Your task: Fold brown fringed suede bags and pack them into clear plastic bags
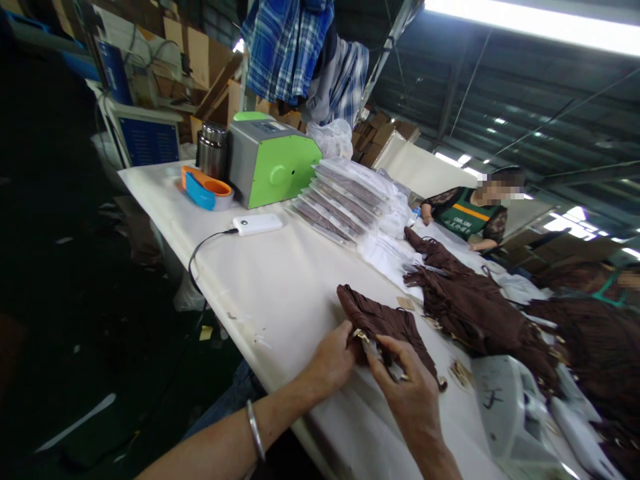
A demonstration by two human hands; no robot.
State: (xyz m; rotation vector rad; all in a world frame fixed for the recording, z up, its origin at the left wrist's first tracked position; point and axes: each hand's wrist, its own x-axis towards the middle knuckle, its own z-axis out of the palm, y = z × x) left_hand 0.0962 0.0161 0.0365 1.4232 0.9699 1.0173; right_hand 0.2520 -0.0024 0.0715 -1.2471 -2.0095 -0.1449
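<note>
Folded brown garment: the dark-brown, gathered garment (383, 317) lies compactly folded on the white-covered table (280, 287), between 4 and 5 o'clock from the view's centre; the directions below run from it.
Left hand: the left hand (336, 357) has its fingertips pinched on the near edge, by gold-toned hardware (361, 335).
Right hand: the right hand (407, 377) grasps the same edge between thumb and fingers, around a pale strip (371, 348) too blurred to identify.
Finished-looking: folding of this piece seems largely done; at 11 o'clock, a stack of clear plastic bags (345, 200) with brownish contents looks complete.
Outstanding-looking: the held piece has no bag around it, and loose brown garments (470, 307) lie unfolded at 3 o'clock.
Tan card tag (405, 303): between 1 and 2 o'clock, apart from the garment, no legible print.
Co-worker's green vest (463, 215): between 1 and 2 o'clock; white capitals above a smaller line, both too blurred to read surely.
Grey-white device (510, 400): at 4 o'clock, a handwritten black mark, undeciphered.
Green-and-grey machine (273, 163): between 10 and 11 o'clock, no readable brand.
White power bank (257, 224): at 10 o'clock, cabled, no legible lettering.
</note>
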